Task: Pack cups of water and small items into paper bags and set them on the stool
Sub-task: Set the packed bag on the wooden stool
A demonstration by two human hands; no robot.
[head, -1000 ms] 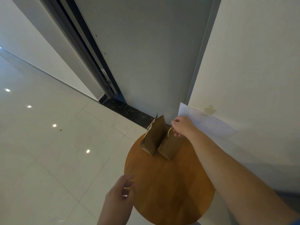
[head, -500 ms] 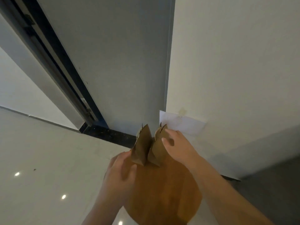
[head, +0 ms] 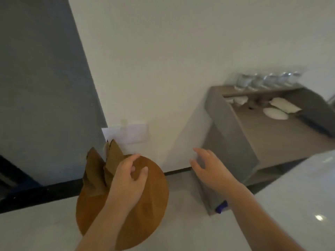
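paper bags [head: 101, 171], two, upright side by side on far-left part of round wooden stool [head: 145, 205]. left hand [head: 129, 182] over stool just beside bags, fingers loosely spread, empty. right hand [head: 208, 167] off stool's right, spread, empty.

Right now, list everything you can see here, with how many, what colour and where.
paper bags: two, brown, standing side by side on the stool's far left edge
stool: one, round wooden top, by the wall
paper sheet: one, white, on the wall behind the bags
shelf unit: one, grey, against the wall on the right
glasses: a row, clear, on top of the shelf unit; count blurred
white items: several, on the shelf
left hand: open, over the stool beside the bags
right hand: open, empty, toward the shelf unit
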